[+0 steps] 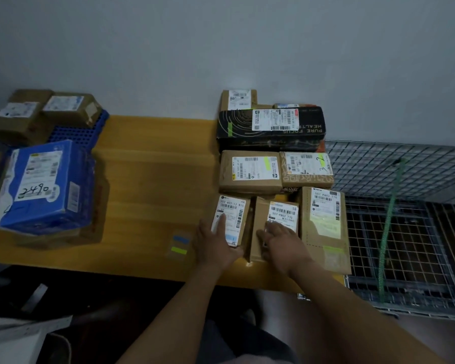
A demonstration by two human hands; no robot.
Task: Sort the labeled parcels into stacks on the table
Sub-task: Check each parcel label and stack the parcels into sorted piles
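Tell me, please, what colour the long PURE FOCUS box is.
The long box is black with gold curved lines and a green stripe; head view.

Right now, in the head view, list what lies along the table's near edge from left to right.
Blue parcel marked 2490 → tape marks → small parcel under the left hand → brown parcel under the right hand → large flat parcel → wire cage

- Long black box, white label up, lies flat at the back right of the table.
- Plain brown box and printed brown box sit side by side in front of it.
- Narrow parcel, middle parcel and flat parcel line the front edge.
- Blue parcel, marked "2490", lies tilted at the left edge.
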